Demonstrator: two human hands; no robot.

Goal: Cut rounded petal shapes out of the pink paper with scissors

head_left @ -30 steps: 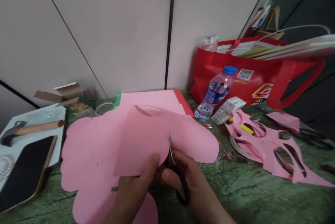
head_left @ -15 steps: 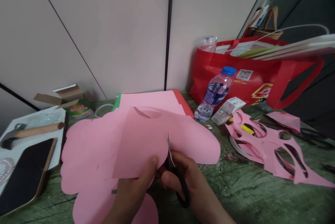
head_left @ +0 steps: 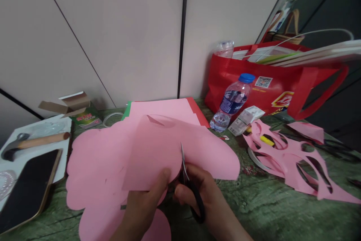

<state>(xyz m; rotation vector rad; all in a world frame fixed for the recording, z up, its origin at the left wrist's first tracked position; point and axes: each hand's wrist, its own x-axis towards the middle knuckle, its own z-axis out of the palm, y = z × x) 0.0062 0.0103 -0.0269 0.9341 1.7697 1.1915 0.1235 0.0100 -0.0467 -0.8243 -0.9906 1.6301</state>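
My left hand (head_left: 143,205) pinches the lower edge of a folded pink paper sheet (head_left: 153,154), thumb on top. My right hand (head_left: 207,199) grips black-handled scissors (head_left: 190,188), fingers through the loops. The blades point up and sit in the sheet's right edge. Beneath lie large pink cut-out shapes (head_left: 96,169) with rounded lobes, spread over the green table (head_left: 254,203).
A phone (head_left: 26,188) and a hammer (head_left: 34,142) lie on a white tray at left. An open small box (head_left: 80,111), a water bottle (head_left: 232,100), a red bag (head_left: 282,79), pink paper scraps (head_left: 293,158), a tape ring and a second pair of scissors (head_left: 329,145) stand around.
The scene is nearly the same; the folded pink sheet and the scissors have shifted only slightly, and the view has tilted a little.
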